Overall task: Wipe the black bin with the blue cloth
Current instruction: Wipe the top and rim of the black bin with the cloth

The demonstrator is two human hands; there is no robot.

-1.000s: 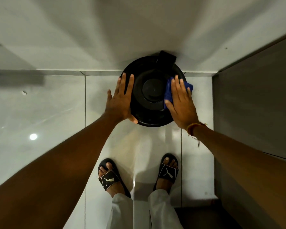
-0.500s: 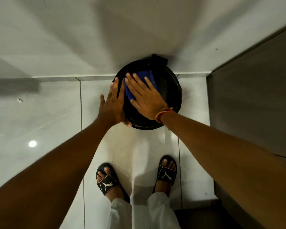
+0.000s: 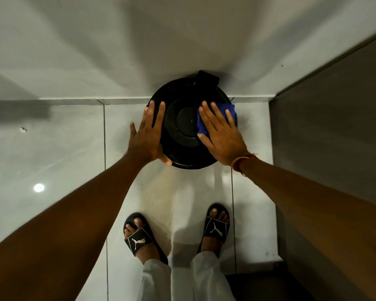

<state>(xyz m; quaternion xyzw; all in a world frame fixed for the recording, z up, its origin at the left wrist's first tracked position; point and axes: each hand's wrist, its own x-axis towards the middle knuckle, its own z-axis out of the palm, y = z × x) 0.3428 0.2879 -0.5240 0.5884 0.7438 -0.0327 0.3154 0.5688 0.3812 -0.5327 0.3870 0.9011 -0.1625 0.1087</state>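
Note:
A round black bin (image 3: 183, 127) with a domed lid stands on the floor against the white wall, seen from above. The blue cloth (image 3: 226, 111) lies on the right side of the lid, pressed flat under the fingers of my right hand (image 3: 220, 132). My left hand (image 3: 148, 135) rests flat against the lid's left edge, fingers spread, thumb on the near rim. A black hinge tab (image 3: 206, 78) sticks out at the bin's back.
Glossy white floor tiles (image 3: 74, 148) spread to the left. A dark grey panel (image 3: 334, 137) rises close on the right of the bin. My feet in black slides (image 3: 139, 237) stand just in front of the bin.
My right hand has swept the blue cloth from the lid's left-rear side across to its right side. My left hand has stayed on the left edge.

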